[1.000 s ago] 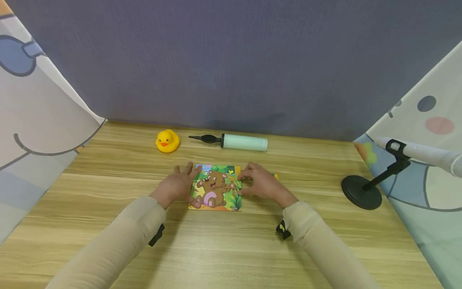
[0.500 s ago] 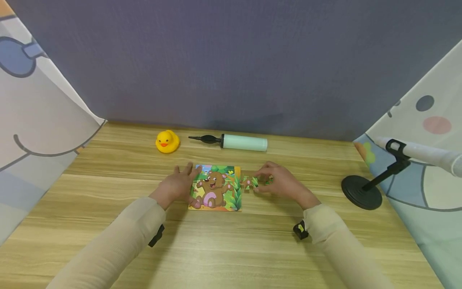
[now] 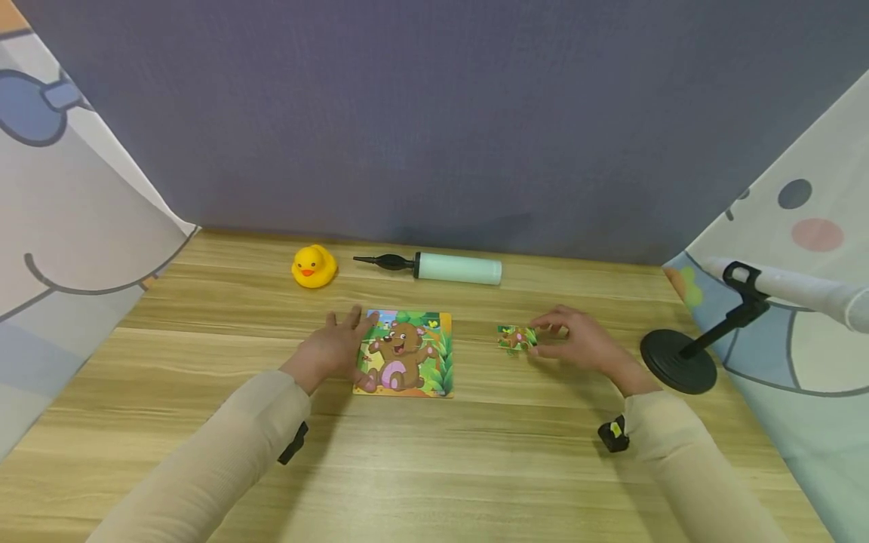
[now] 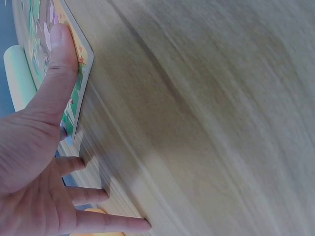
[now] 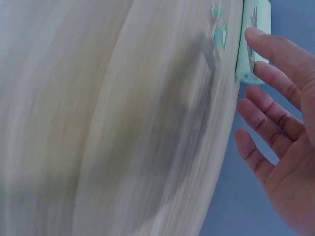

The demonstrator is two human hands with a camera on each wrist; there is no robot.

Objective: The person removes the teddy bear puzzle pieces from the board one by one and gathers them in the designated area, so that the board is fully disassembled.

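Observation:
A square picture puzzle (image 3: 406,354) with a cartoon bear lies on the wooden table. My left hand (image 3: 329,353) is spread flat along its left side, with the thumb (image 4: 61,49) resting on the picture near a corner. To the right of the puzzle, my right hand (image 3: 577,343) pinches a small green-and-brown puzzle piece (image 3: 514,337) between thumb and index finger. In the right wrist view the piece (image 5: 253,42) shows nearly edge-on, with the other fingers loosely bent. A blurred green shape (image 5: 219,32) lies on the table beyond it.
Behind the puzzle lie a yellow rubber duck (image 3: 314,266) and a pale green hand pump (image 3: 458,268) with a black nozzle. A black round-based stand (image 3: 679,362) holding a white tube (image 3: 808,286) is at the right. A grey-blue panel (image 3: 434,121) closes off the back.
My right hand has moved right, away from the puzzle's right edge, carrying the small piece with it. My left hand has stayed on the puzzle's left side.

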